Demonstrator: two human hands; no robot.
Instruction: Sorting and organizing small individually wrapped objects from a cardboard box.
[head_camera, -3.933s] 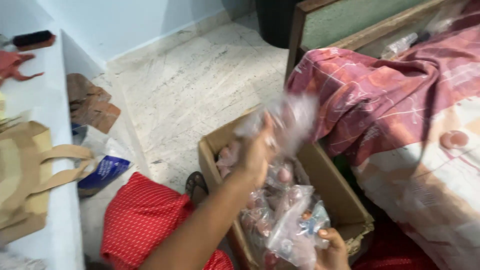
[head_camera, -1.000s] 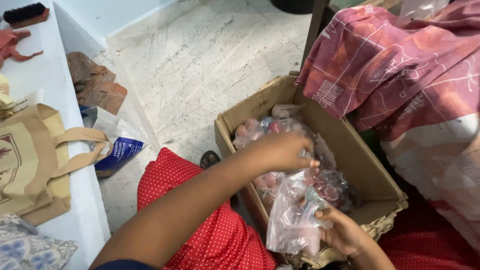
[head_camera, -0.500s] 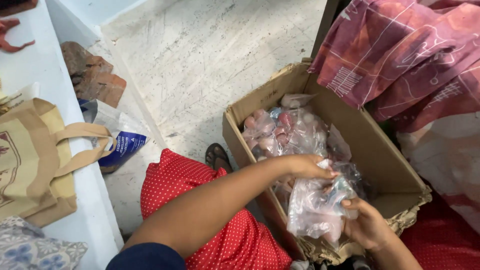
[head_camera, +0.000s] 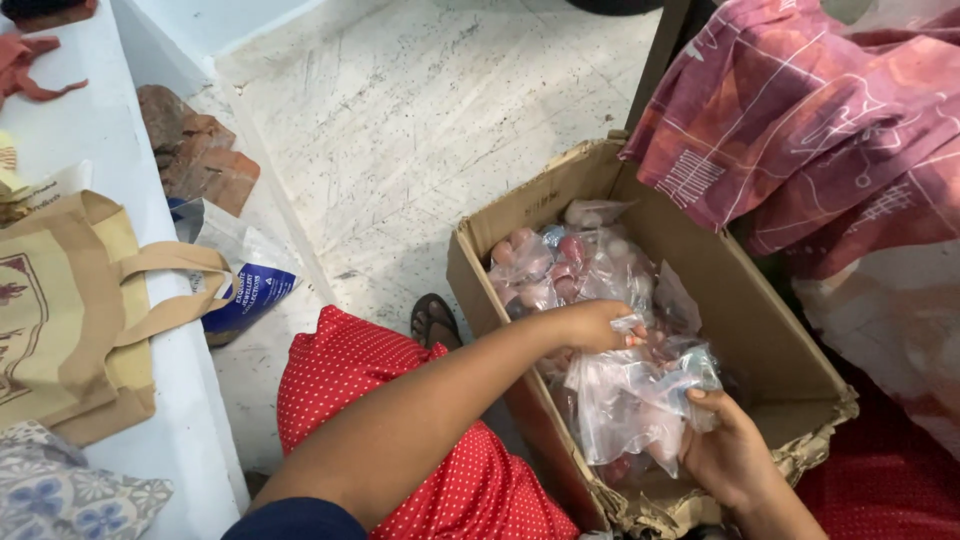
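Both hands are in the cardboard box (head_camera: 640, 330), centre-right of the frame, flaps open, front right corner torn and ragged. The box sits on the pale stone floor (head_camera: 420, 120).

Left hand (head_camera: 592, 325): arm runs in from bottom left, fingers curled and pinching the top edge of a clear plastic bag (head_camera: 640, 400). Right hand (head_camera: 735, 455): lower right, closed on the same bag from its right side, thumb on top. The bag is crumpled, held over the near end of the box, with pinkish rounded items visible through it; can't tell what they are.

More clear bags of pink and red pieces (head_camera: 570, 265) are piled at the far end of the box, touching its left wall.

Packages and labels:
- Tan tote bag (head_camera: 70, 310), left edge, lying flat on the white counter (head_camera: 150, 180), handles pointing right, dark red printed motif on its face.
- White plastic pouch with a blue label panel (head_camera: 240, 280), just beside the counter, on the floor. Print too small to resolve.
- Blue floral cloth (head_camera: 70, 495), bottom left corner.

Upper right: maroon and pink patterned bedsheet (head_camera: 830, 120) hanging right next to the box. Red polka-dot garment (head_camera: 390, 400) covers the person's lap at bottom centre, and a dark sandal (head_camera: 435, 320) shows just above it.
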